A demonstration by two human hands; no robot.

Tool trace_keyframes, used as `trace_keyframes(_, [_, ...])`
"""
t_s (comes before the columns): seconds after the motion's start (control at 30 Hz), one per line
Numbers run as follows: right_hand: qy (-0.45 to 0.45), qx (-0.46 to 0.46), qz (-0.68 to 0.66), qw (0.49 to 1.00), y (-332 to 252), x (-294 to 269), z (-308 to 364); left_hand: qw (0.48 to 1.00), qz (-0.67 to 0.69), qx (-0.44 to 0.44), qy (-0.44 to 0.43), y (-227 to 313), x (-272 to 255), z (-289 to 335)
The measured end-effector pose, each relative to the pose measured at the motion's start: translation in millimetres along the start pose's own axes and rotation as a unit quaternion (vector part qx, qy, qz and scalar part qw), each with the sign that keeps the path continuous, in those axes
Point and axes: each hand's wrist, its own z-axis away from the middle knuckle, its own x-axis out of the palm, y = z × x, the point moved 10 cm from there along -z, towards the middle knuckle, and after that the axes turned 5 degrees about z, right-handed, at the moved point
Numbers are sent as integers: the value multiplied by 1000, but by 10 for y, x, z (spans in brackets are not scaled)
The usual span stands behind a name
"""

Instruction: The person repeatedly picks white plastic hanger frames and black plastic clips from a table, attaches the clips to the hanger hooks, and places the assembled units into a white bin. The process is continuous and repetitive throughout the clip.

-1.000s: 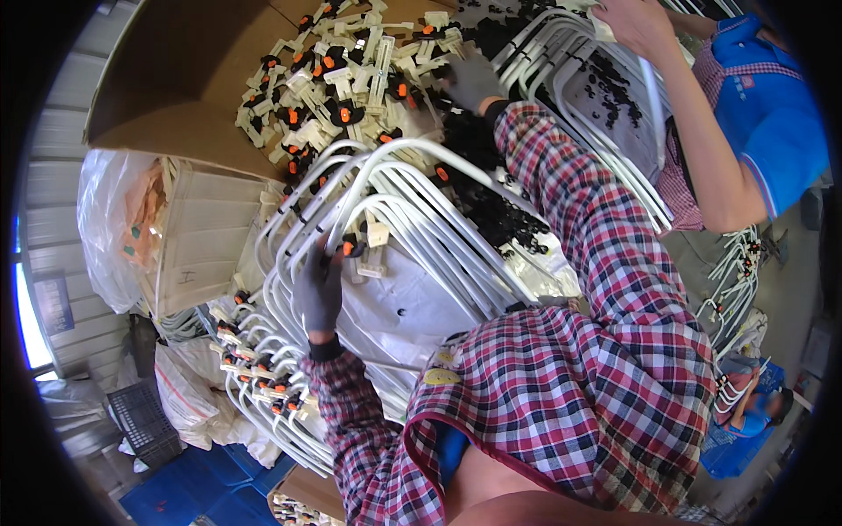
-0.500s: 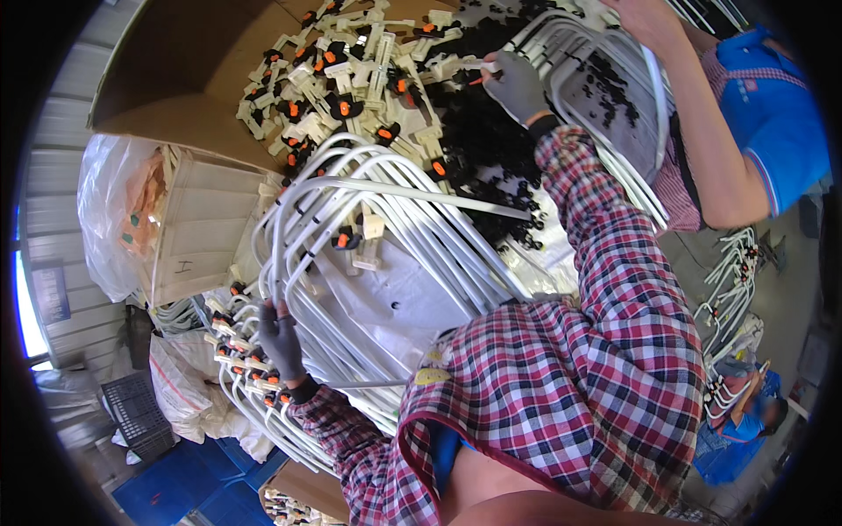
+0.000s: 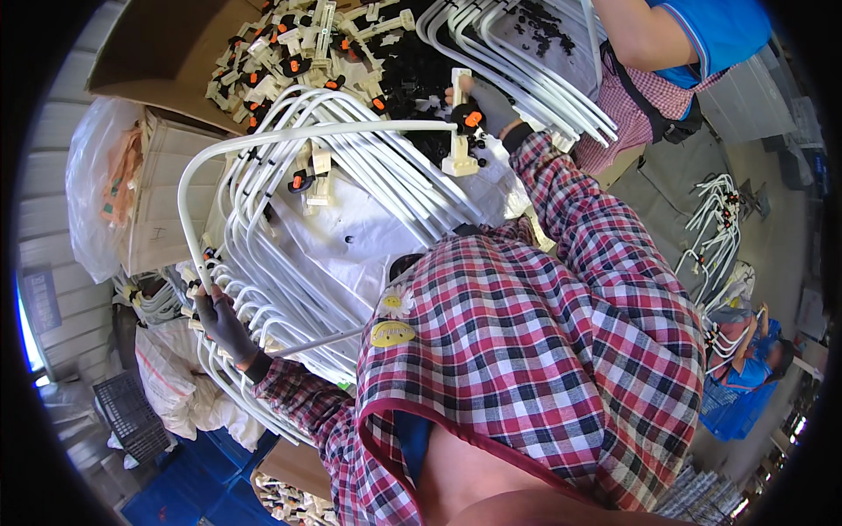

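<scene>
a bent white tube (image 3: 351,128) was held up by two gloved hands, over a pile of similar tubes (image 3: 399,171). it was gripped low on one side by the left hand (image 3: 226,330), with fingers curled around it. at its far end a cream clip (image 3: 460,159) with a black and orange piece (image 3: 473,118) was grasped by the right hand (image 3: 489,103). the hands were set well apart, it seemed, so that the tube was braced at one side and its end lined up with the clip; whether the end was seated there could not be told. the piled tubes were nested bend beside bend, probably to save room, on a white sheet (image 3: 377,254).

a brown cardboard box (image 3: 175,57) was left open toward a heap of cream clips (image 3: 307,37), perhaps for easy reach, and small black parts (image 3: 408,72) were heaped beside them. more cream pieces (image 3: 285,501) were held in a smaller box (image 3: 300,459). orange-brown stuff (image 3: 121,180) was seen through a clear bag (image 3: 90,145); the contents of a dark crate (image 3: 132,421) could not be made out.
</scene>
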Motion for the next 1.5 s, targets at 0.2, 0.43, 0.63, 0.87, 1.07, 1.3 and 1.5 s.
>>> trace_keyframes(0.2, [61,20,-27,998,-18,348,-149,999,-43,-16,-4,94,69,-21])
trace_keyframes(0.43, [-228,-240,522,786,-898,2235,265,996,4,44,-82,725,889,-184])
trace_keyframes(0.63, [-335,-366,375,783,-2191,3134,147,975,-88,136,-152,1398,1711,-173])
trace_keyframes(0.87, [-259,-384,334,821,-2467,3154,464,981,-73,122,-135,1591,1681,142])
trace_keyframes(1.07, [-570,-364,534,508,-1983,4135,1224,966,-14,122,-227,1728,2199,218])
trace_keyframes(1.3, [-344,-392,338,784,-2154,3362,-169,971,46,-30,-234,884,2005,-349])
trace_keyframes(1.5, [-167,-88,776,602,-736,1282,-743,992,42,-112,-43,453,683,-77])
